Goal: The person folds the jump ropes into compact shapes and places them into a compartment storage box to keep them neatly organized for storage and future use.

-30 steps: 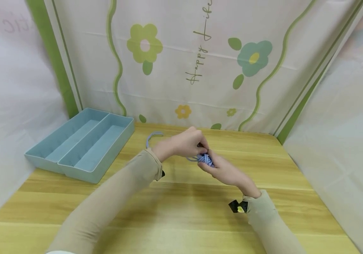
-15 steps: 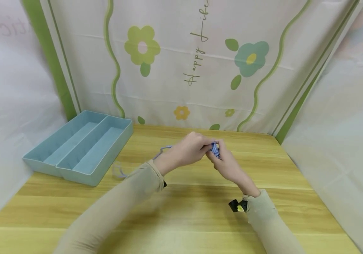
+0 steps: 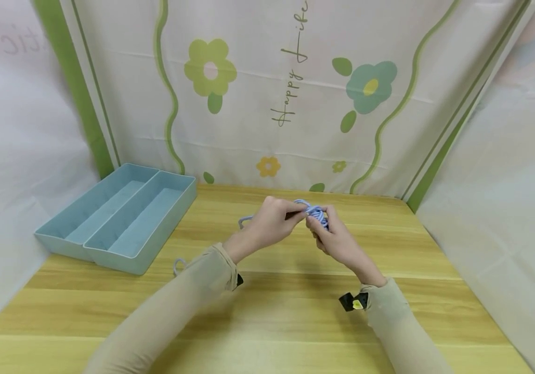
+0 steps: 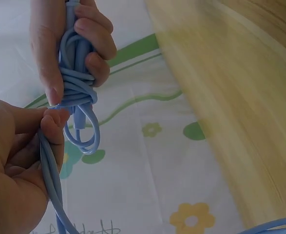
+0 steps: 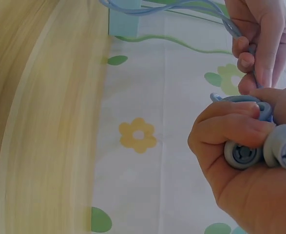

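My right hand (image 3: 337, 241) is curled tight around a little bundle of blue cord (image 3: 315, 212). In my right wrist view I can see the two round grey-blue ends (image 5: 243, 154) of the cord poking out from under my fingers (image 5: 230, 127). The bundle sits up in the air, above the table (image 3: 267, 311), not touching it.

My left hand (image 3: 272, 223) is right next to my right hand, so close that they touch. It pinches the loose part of the cord between thumb and fingers (image 4: 52, 127). In my left wrist view the cord is wound round and round the bundle, and a small loop (image 4: 84, 139) hangs out of it just below my right hand.

From my left hand the rest of the cord runs back past my arm. It lies on the table near my left sleeve (image 3: 187, 296), and a bit of it shows beside my elbow.

Farther out on my left side is a light blue tray (image 3: 77, 248) with two long parts. It sits on the table, well apart from my hands. Behind my hands hangs a white cloth with flowers (image 3: 370, 88) and green wavy lines.
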Tool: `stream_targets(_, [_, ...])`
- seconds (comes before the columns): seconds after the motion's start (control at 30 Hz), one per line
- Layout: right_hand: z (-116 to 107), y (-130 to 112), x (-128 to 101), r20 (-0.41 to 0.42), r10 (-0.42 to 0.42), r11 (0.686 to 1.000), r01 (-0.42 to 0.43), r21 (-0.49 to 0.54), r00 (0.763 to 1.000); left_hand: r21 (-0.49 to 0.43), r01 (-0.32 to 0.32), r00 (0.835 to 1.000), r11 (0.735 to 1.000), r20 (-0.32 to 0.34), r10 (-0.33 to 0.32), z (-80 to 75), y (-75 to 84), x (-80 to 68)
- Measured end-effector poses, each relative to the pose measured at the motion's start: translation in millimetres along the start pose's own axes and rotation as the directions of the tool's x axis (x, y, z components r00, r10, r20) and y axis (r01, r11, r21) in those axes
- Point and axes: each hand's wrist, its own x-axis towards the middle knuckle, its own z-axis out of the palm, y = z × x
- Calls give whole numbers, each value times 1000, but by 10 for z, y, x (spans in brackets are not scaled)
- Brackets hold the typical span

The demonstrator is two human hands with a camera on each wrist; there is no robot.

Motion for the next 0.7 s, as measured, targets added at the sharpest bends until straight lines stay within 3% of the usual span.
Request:
stream_targets(0.17, [-2,-5,-5,-32,-44,999,44,12,999,-89,40,999,995,-33,-43,34,9,-23])
stream_targets(0.33, [-1,-3,8,-47,-86,996,87,18,995,-204,106,992,973,-46,-118,47,0,-54])
stream_targets(0.7, [13,21,-7,-62,-55,998,57,22,997,-269,253,967,929,105,-233,81,-86,-68])
